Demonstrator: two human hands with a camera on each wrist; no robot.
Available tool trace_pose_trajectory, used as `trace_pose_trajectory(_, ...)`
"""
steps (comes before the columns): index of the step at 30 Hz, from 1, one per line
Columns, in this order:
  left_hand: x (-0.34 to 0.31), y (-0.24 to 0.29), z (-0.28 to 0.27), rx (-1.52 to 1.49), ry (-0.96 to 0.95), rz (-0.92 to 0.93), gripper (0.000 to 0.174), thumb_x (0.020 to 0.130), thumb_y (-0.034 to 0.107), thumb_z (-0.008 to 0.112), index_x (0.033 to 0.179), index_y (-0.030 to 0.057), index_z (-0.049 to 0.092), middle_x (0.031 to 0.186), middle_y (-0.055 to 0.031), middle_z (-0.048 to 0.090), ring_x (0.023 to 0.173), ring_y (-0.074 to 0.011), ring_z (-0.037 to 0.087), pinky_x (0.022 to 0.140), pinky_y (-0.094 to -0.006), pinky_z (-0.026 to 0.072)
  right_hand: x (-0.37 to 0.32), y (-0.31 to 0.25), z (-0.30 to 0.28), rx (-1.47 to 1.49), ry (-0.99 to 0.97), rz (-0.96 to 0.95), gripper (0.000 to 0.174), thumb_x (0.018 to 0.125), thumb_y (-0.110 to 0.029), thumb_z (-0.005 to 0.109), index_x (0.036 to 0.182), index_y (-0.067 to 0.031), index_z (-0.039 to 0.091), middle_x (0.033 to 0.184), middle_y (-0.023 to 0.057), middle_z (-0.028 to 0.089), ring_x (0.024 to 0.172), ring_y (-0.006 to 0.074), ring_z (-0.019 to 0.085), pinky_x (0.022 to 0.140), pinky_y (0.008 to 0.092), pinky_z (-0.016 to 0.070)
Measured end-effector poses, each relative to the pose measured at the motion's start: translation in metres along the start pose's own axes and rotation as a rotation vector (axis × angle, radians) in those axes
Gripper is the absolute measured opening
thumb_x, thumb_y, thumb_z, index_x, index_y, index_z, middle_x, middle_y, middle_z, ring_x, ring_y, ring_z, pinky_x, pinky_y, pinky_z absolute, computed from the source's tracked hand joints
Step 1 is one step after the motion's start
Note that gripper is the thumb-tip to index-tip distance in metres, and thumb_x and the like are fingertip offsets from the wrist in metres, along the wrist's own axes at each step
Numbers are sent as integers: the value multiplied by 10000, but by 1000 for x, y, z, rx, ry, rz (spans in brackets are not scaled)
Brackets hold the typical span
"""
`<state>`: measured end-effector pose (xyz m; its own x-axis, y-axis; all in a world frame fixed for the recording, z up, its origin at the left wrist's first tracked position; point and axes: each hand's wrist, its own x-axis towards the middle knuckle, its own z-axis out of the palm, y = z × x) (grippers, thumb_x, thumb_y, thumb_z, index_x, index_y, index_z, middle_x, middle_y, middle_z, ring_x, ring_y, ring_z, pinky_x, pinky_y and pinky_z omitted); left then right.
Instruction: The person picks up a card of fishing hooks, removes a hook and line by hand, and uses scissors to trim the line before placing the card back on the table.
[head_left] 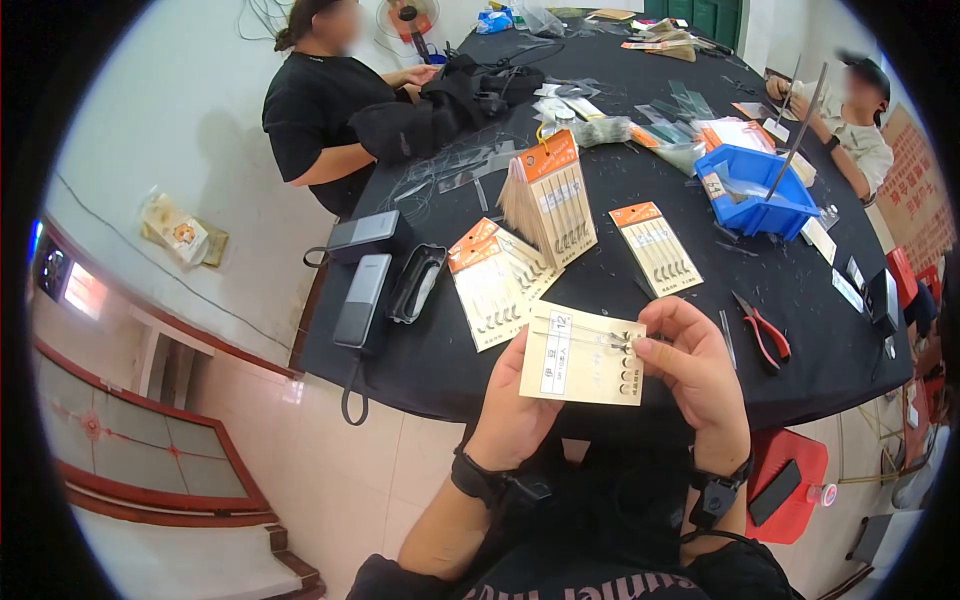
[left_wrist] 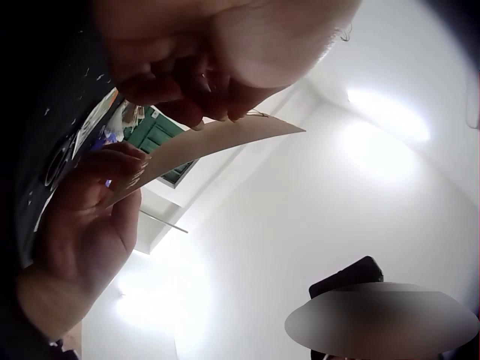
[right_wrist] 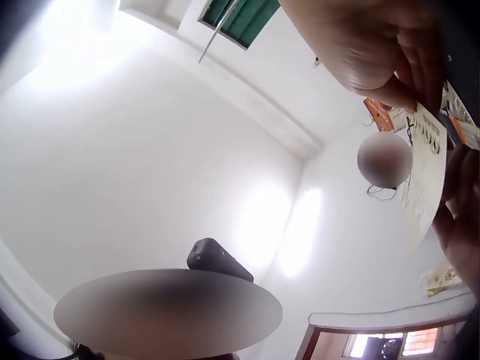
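A cream fishing-hook card with a white printed label is held up over the table's front edge. My left hand grips its left side, with the fingers behind it. Along the card's right edge runs a row of slots with small dark hooks near the top. There my right hand pinches the card's edge with thumb and fingers, right at the hooks. Both wrist views show the card from its edge, slightly bowed: the left wrist view and the right wrist view, where the slots show.
Packed hook cards with orange tops lie ahead: a standing bundle, two overlapping ones and a single one. Red-handled pliers lie right, near a blue basket. Power banks stand left. Two people sit farther along.
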<state>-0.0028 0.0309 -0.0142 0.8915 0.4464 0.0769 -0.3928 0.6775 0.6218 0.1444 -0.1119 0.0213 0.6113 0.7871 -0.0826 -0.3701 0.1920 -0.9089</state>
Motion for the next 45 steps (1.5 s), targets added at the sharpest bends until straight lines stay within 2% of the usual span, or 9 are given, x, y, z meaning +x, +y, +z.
trace_pose_trajectory(3, -1, 1, 16, 64, 176, -59, 348, 1032, 123, 452, 1359, 12, 491, 1298, -100, 609, 1194, -198, 597, 993, -356, 489, 1, 3, 2, 35, 69, -35, 234, 875, -8, 708, 1087, -19, 609, 989, 48, 624, 877, 106, 651, 725, 234, 562)
trace_pose_trajectory(6, 0, -1, 8, 262, 165, -123, 374, 1021, 141, 418, 1365, 8, 480, 1290, -90, 600, 1155, -184, 590, 951, -325, 474, 3, 8, 6, 34, 177, -138, 211, 884, -8, 699, 1071, -10, 601, 982, 55, 618, 868, 106, 654, 717, 233, 566)
trace_pose_trajectory(7, -3, 0, 14, 291, 134, -109, 393, 1012, 169, 419, 1381, 38, 460, 1281, -78, 591, 1105, -167, 567, 895, -299, 437, 3, 10, 9, 28, 215, -182, 202, 888, -7, 696, 1065, -5, 598, 980, 57, 616, 861, 106, 655, 715, 234, 568)
trace_pose_trajectory(13, 8, 1, 41, 402, 199, 2, 404, 1003, 126, 545, 1358, -9, 409, 1278, -113, 572, 1144, -154, 576, 931, -304, 489, 0, 17, 27, -18, 218, -323, 136, 903, 28, 667, 1001, 22, 573, 973, 58, 609, 839, 123, 681, 732, 243, 576)
trace_pose_trajectory(16, 16, -5, 42, 323, 205, 79, 451, 968, 76, 630, 1338, -24, 394, 1261, -130, 578, 1147, -159, 586, 949, -316, 510, 0, 18, 30, -2, 183, -320, 123, 904, 45, 658, 987, 24, 570, 967, 58, 617, 859, 133, 691, 753, 246, 575)
trace_pose_trajectory(22, 20, -6, 48, 370, 235, 145, 423, 935, 32, 671, 1270, -32, 421, 1193, -133, 618, 1071, -165, 637, 913, -304, 544, -3, 18, 31, -17, 148, -332, 120, 904, 47, 659, 988, 29, 576, 974, 59, 625, 847, 127, 688, 762, 235, 568)
trace_pose_trajectory(31, 21, -5, 44, 401, 226, 161, 382, 935, 40, 676, 1242, -24, 459, 1180, -126, 632, 1048, -151, 645, 901, -288, 537, -2, 17, 30, 15, 131, -284, 135, 905, 36, 664, 1005, 21, 575, 994, 56, 610, 857, 130, 689, 731, 239, 581)
trace_pose_trajectory(40, 20, -4, 41, 311, 229, 133, 346, 979, 80, 629, 1263, -27, 463, 1214, -114, 618, 1101, -145, 617, 956, -299, 508, -2, 15, 28, 15, 141, -250, 151, 899, 40, 665, 1017, 21, 575, 1006, 56, 588, 866, 140, 692, 720, 239, 586)
trace_pose_trajectory(45, 20, -5, 37, 374, 214, 148, 387, 973, 94, 640, 1299, -25, 471, 1228, -118, 627, 1104, -158, 626, 951, -306, 514, -2, 15, 29, 22, 131, -229, 150, 899, 39, 664, 1020, 19, 576, 1004, 55, 590, 868, 139, 692, 718, 237, 585)
